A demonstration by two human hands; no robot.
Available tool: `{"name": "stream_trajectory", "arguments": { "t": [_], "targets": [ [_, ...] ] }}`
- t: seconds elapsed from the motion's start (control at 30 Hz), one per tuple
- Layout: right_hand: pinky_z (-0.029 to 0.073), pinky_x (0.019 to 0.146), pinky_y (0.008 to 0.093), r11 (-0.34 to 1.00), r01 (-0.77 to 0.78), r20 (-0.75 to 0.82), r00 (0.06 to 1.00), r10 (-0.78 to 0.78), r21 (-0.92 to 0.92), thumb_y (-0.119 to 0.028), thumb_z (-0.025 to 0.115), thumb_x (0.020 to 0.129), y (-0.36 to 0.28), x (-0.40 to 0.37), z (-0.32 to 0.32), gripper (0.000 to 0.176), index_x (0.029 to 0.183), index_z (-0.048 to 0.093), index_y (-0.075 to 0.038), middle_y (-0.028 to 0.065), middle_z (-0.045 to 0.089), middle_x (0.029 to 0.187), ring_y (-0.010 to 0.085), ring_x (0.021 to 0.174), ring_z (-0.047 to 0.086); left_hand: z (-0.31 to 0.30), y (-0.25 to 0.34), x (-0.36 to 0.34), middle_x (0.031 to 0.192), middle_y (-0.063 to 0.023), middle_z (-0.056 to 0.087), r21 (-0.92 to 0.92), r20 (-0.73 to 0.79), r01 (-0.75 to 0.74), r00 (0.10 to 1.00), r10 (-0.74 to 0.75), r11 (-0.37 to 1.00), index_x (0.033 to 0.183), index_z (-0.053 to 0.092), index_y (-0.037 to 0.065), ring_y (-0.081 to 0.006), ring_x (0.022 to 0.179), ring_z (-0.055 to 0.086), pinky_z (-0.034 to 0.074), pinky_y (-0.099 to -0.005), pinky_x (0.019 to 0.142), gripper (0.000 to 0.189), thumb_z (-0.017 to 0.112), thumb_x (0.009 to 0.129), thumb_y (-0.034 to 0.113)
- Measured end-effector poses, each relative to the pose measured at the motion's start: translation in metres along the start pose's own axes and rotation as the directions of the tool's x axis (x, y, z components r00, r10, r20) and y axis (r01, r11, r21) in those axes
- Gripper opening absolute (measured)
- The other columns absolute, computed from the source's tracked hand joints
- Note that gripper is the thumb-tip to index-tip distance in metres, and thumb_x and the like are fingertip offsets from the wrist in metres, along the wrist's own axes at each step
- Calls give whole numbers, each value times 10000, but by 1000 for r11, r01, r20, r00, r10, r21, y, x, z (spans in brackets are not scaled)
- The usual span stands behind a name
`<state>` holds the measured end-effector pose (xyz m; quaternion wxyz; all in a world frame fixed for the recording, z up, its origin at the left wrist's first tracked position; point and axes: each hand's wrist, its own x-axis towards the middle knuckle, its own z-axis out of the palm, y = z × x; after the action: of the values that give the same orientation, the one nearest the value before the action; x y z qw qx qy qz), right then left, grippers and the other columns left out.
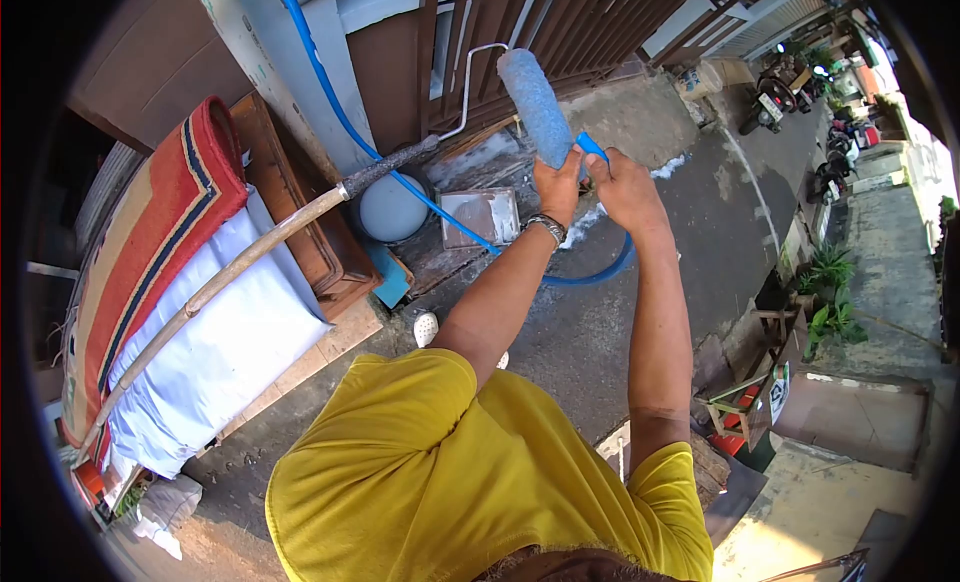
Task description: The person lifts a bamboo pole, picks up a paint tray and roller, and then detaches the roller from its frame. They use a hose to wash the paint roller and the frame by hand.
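Head view of a person in a yellow shirt (430,472) on a paved lane (720,202). The left hand (558,187), with a band at its wrist, grips the lower end of a fuzzy paint roller (537,104); the right hand (628,190), just beside it, holds the open end of a blue hose (590,147). The roller's wire frame (467,87) joins a long wooden pole (245,260), which slants across a white sheet (215,332) and a striped red rug (160,242). Near the pole stand a round bucket (392,208) and, beside it, a square tray (480,219). Upper right: parked motorbikes (772,104).
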<state>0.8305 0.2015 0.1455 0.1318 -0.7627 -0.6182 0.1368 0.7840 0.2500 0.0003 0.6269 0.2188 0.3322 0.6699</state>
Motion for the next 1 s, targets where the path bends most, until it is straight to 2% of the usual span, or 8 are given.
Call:
{"name": "stream_trajectory", "arguments": {
  "t": [0.1,0.2,0.3,0.4,0.5,0.6,0.7,1.0],
  "targets": [
    [475,818,520,1000,22,-3,1000,-22,-19,-410,513,1001,-7,5,-10,465,950,628,37,308,654,910,493,960,621,-1,-7,3,890,-43,630,15,3,0,1000,0,1000,1040,545,46,-131,709,609,528,-299,539,314,750,901,239],
    [476,817,520,997,35,18,999,-33,-75,-399,520,998,-9,7,-17,457,962,633,42,308,654,908,494,956,621,-2,2,1,952,-58,628,103,-13,133,991,-132,986,1127,497,55,-135,763,616,534,-297,563,401,759,899,255],
    [477,823,517,992,30,73,997,-21,-120,-394,518,998,-4,7,-17,453,980,640,41,309,657,924,490,961,624,-12,-5,6,1011,-74,621,159,96,88,990,-104,983,1182,463,58,-144,803,620,543,-305,587,476,719,924,366],
    [475,835,515,994,8,89,996,2,-110,-402,514,998,-5,6,-20,460,999,646,38,311,657,942,486,965,623,-14,-2,3,1037,-74,618,182,27,154,987,-161,971,1221,457,58,-155,820,627,539,-301,598,541,635,952,493],
    [470,843,516,997,3,110,994,6,-79,-410,516,996,-13,6,-27,467,1003,645,39,311,655,946,481,965,624,-21,3,6,1171,-79,569,55,172,269,946,-274,962,1348,367,144,-171,965,597,518,-375,640,633,539,960,613],
    [471,847,513,995,9,65,998,-2,-99,-411,519,994,-14,11,-26,463,1005,647,34,306,659,945,475,966,628,-12,4,5,1177,-95,588,-108,78,238,970,-230,965,1325,404,66,-207,1062,582,523,-372,824,653,594,953,568],
    [474,853,507,991,30,76,997,-20,-131,-410,522,993,-17,16,-30,455,1014,655,26,301,664,952,468,975,633,-23,-8,15,1257,-122,552,-75,160,196,970,-182,978,1372,363,68,-233,1132,545,470,-406,948,675,625,946,520],
    [476,903,511,972,52,110,994,-27,-228,-417,546,979,-31,46,-47,463,1066,678,18,295,673,1045,454,1044,630,-14,11,33,1211,-136,553,-105,102,137,987,-126,985,1388,383,59,-250,1102,548,438,-394,960,593,604,894,302]
  ]
}}
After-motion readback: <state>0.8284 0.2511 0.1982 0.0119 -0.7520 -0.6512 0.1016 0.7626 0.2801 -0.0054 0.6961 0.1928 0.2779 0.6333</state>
